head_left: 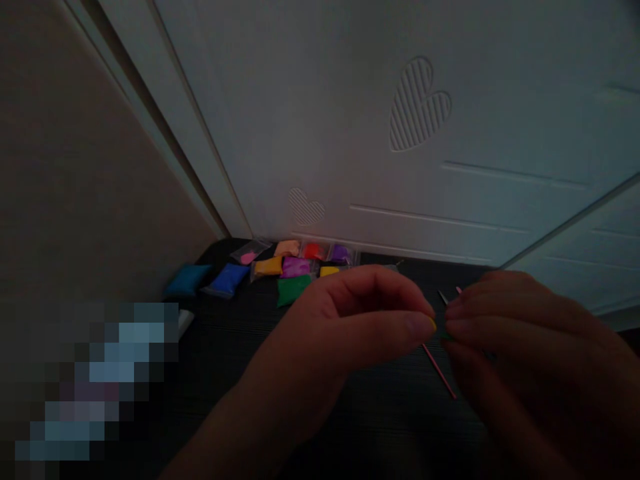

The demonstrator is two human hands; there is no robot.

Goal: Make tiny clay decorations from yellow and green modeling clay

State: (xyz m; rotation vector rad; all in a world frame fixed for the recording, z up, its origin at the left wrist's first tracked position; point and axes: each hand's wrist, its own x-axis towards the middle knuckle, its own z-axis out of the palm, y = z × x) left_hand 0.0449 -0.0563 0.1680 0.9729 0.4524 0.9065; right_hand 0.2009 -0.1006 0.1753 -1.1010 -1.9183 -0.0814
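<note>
Thumb and forefinger of my left hand (345,327) pinch a small yellow piece of clay (433,325), of which only an edge shows. Just to the right, my right hand (530,340) is closed at the fingertips on a small green piece of clay (445,336), mostly hidden by the fingers. The two hands face each other a short way above the dark table, their fingertips close but apart. Beneath them lies a thin pink stick (440,373), partly covered by the left hand.
Behind my left hand are several clay packets, among them a green packet (294,290), a blue packet (227,279) and a teal packet (189,279). A white panel with embossed hearts (419,107) rises behind the dark table (225,373). A pixelated object (105,380) lies at left.
</note>
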